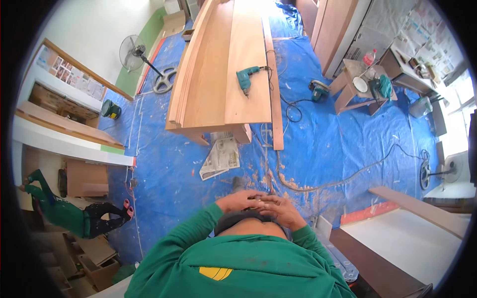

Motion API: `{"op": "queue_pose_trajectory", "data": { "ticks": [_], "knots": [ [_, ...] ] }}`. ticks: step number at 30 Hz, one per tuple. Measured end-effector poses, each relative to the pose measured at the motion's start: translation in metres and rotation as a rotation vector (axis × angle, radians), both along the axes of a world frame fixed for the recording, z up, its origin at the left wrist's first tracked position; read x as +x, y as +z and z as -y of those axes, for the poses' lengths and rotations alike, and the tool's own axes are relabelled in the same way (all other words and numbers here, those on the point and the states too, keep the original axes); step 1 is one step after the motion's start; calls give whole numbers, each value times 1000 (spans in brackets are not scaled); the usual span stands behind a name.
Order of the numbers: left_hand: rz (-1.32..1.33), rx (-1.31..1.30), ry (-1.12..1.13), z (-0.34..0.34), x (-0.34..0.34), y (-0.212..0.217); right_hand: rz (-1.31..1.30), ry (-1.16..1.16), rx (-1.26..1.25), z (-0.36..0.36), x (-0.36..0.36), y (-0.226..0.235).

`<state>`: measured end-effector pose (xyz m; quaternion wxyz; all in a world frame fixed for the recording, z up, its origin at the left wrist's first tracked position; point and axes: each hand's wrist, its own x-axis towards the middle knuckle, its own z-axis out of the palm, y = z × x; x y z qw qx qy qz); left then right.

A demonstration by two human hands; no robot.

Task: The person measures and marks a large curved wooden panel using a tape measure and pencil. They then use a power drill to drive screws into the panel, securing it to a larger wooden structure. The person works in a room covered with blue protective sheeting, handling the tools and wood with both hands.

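My left hand (240,200) and my right hand (285,211) meet in front of my waist, fingers curled toward each other. Something small and dark seems to sit between the fingertips, but the fingers cover most of it. Beyond them stands a long wooden workpiece (207,74) made of pale panels and stacked strips. A teal power drill (244,79) lies on its top, with a dark cord trailing off to the right. Along the right side runs a narrow wooden strip (276,119). Newspaper sheets (222,157) lie on the floor under the near end.
Blue sheeting (333,149) covers the floor, with sawdust and a power cable (343,186). A circular saw (319,91) and a cluttered wooden stool (343,82) stand at right. Fans (132,52) and a dark bucket (111,109) are around. At left, a person in green (67,213) bends.
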<state>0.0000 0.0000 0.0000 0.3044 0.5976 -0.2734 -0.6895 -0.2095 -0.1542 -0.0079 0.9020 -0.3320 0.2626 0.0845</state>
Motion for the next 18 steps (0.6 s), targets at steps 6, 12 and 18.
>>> {"op": "queue_pose_trajectory", "data": {
  "ticks": [6, 12, 18],
  "knots": [
    [-38, -90, 102, -19, -3, 1, -179, 86, -258, -20, 21, -7],
    [-48, -181, 53, -37, 22, -25, -255, 6, -375, -39, 43, -6],
    [79, -127, -5, -75, 76, -30, -295, -341, -335, -44, 33, 4]
  ]
}}
